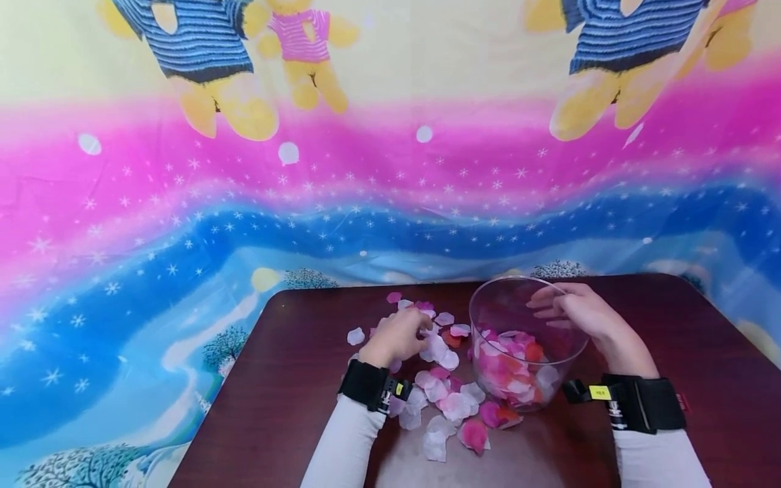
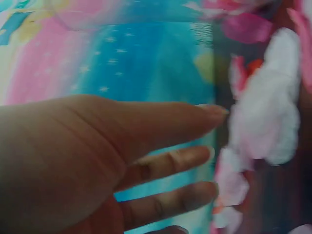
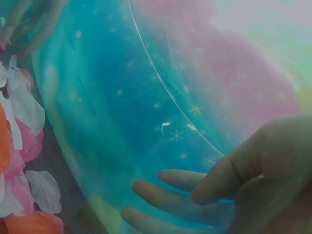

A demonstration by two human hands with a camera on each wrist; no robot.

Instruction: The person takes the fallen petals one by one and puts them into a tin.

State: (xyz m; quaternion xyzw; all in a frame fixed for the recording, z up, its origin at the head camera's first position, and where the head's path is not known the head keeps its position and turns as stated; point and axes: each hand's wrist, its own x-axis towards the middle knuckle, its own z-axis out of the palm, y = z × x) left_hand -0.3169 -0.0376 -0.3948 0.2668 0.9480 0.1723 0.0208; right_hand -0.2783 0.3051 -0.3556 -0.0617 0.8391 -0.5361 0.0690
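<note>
My left hand (image 1: pixel 399 335) is over loose artificial flower petals (image 1: pixel 436 347) on the table, white, pink and red. In the left wrist view its thumb and fingers (image 2: pixel 168 163) are extended and apart, with nothing between them, and the white petals (image 2: pixel 265 107) lie just beyond the fingertips. A clear round plastic bucket (image 1: pixel 560 352) stands to the right, its lower part filled with petals (image 1: pixel 509 362). My right hand (image 1: pixel 576 308) grips its right rim. In the right wrist view the fingers (image 3: pixel 165 200) show hazily, with the thumb near the rim.
More petals (image 1: pixel 457 407) are scattered on the dark wooden table (image 1: pixel 293 379), left of the bucket and in front of it. A printed cloth (image 1: pixel 378 176) with bears and snowflakes hangs behind the table's back edge. Each wrist wears a black strap with a small camera.
</note>
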